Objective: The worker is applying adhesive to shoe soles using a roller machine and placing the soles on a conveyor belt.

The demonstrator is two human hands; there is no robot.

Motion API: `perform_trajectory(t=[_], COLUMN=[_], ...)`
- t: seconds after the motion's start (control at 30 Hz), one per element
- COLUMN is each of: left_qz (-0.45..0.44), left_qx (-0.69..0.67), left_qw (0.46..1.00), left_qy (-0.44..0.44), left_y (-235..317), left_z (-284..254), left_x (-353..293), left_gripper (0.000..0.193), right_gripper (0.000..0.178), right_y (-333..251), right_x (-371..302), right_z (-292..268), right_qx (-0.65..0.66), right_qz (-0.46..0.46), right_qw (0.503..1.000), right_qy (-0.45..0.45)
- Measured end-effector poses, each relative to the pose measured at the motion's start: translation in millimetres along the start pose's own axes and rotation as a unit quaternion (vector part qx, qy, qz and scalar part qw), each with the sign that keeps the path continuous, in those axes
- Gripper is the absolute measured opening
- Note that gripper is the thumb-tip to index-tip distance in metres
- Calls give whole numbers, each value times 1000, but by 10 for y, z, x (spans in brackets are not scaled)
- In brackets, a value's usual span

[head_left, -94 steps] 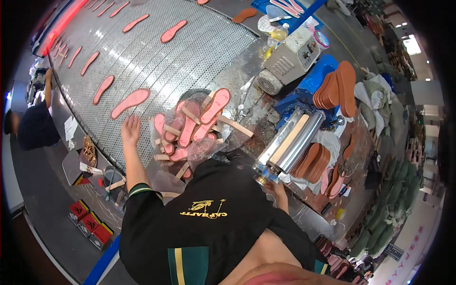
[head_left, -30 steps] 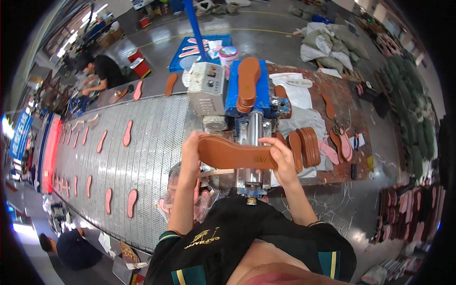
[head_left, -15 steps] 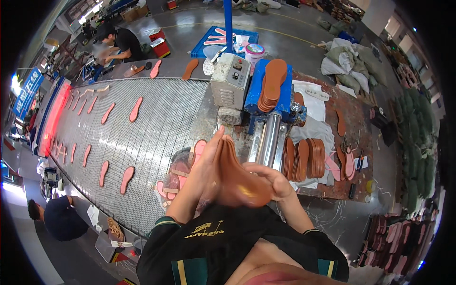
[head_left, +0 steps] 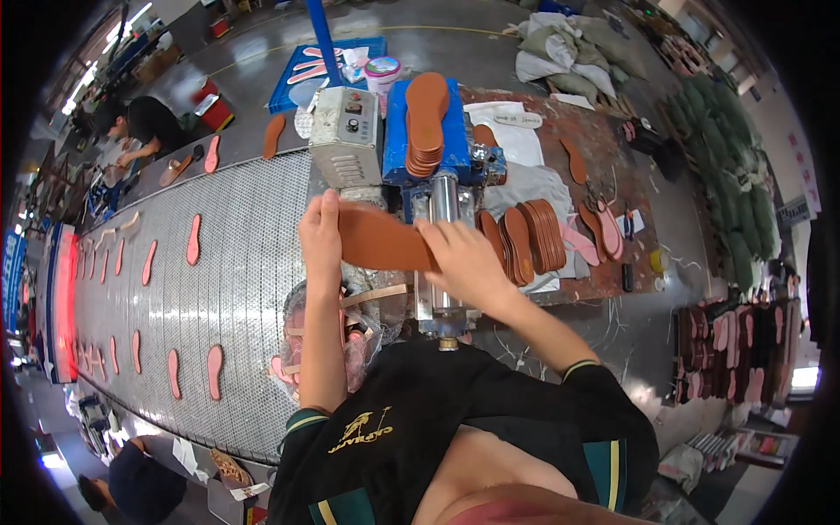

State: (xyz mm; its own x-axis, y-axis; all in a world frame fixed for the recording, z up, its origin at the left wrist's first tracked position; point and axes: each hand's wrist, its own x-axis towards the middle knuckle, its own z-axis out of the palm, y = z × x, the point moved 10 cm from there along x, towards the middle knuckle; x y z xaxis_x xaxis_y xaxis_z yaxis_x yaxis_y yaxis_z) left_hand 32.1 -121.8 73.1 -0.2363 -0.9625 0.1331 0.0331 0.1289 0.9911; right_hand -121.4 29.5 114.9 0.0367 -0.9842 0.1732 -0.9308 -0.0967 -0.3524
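A brown shoe insole (head_left: 381, 241) lies nearly level between my hands, its broad face toward me. My left hand (head_left: 322, 232) grips its left end, thumb side up. My right hand (head_left: 462, 255) is closed over its right end, which the fingers partly hide. Whether a second insole lies beneath it, I cannot tell. Just beyond my right hand is the shiny metal roller (head_left: 444, 197) of a blue machine (head_left: 395, 136). On top of that machine rests a stack of brown insoles (head_left: 427, 109).
Left of me, a conveyor (head_left: 254, 262) carries several pink insoles (head_left: 215, 372). A clear plastic bag (head_left: 328, 346) of pink pieces sits near my left forearm. Rows of brown insoles (head_left: 535, 238) stand right of the roller. A grey control box (head_left: 344, 136) stands behind my left hand.
The insole was upright, bent and blurred close to my chest. Both hands have raised it forward and turned it level. My view has swung right, so the surroundings sit further left.
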Motion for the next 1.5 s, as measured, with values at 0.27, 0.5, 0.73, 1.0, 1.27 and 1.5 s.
perform_trajectory(t=[0.27, 0.5, 0.73, 1.0, 1.27, 1.5], left_qz=[35, -129, -128, -79, 135, 180], left_qx=[-166, -134, -6, 185, 239, 378], left_qw=[981, 969, 964, 929, 853, 834], left_qy=[-94, -165, -233, -311, -444, -361], left_y=[324, -520, -936, -1238, -798, -666], left_z=[46, 227, 249, 304, 1192, 989], left_x=[-41, -488, -541, -704, -780, -794], left_gripper=[58, 50, 40, 55, 90, 81], right_gripper=[47, 56, 65, 67, 66, 69], right_y=[870, 1706, 1432, 2283, 1404, 1725], right_x=[1025, 1651, 873, -1134, -772, -1411], right_z=[-679, -418, -1017, -102, 431, 747], right_qx=[28, -51, 110, 53, 44, 173], right_qz=[45, 142, -33, 106, 30, 154], right_qw=[988, 987, 974, 993, 999, 967], right_qy=[147, 46, 196, -5, -4, 108])
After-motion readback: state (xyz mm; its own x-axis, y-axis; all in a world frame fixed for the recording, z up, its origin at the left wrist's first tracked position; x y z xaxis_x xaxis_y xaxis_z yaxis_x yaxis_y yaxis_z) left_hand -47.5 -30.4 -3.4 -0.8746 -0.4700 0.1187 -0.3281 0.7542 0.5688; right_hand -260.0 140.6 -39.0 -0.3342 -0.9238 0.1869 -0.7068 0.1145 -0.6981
